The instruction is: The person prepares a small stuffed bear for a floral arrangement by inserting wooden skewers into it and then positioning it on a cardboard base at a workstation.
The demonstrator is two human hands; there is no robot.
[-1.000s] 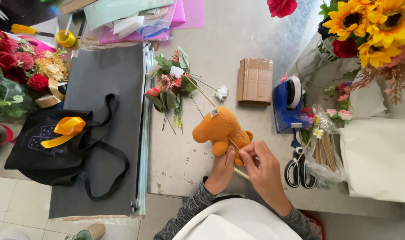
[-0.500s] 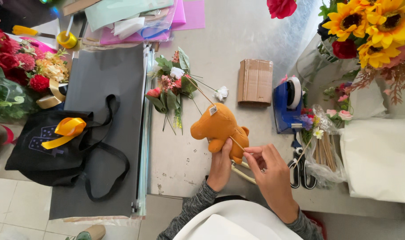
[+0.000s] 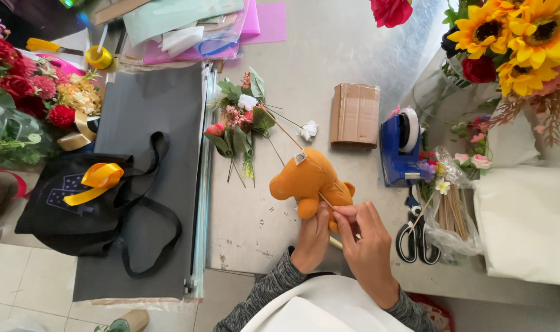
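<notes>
An orange plush toy (image 3: 309,178) with a small white tag lies over the grey table near its front edge. My left hand (image 3: 312,237) grips the toy's lower end from below. My right hand (image 3: 365,243) pinches a thin wooden stick (image 3: 325,198) that runs up along the toy's body. The stick's lower end shows between my two hands. A small bunch of artificial flowers (image 3: 240,120) with long stems lies just beyond the toy.
A blue tape dispenser (image 3: 400,146), black-handled scissors (image 3: 415,237) and a bag of wooden sticks (image 3: 453,212) sit to the right. A cardboard piece (image 3: 355,115) lies behind the toy. A black tote bag (image 3: 89,206) with yellow ribbon rests at left. Sunflowers (image 3: 516,37) stand at the far right.
The toy has shifted slightly left and up in my hands. My right hand has moved up the stick, closer to the toy's body.
</notes>
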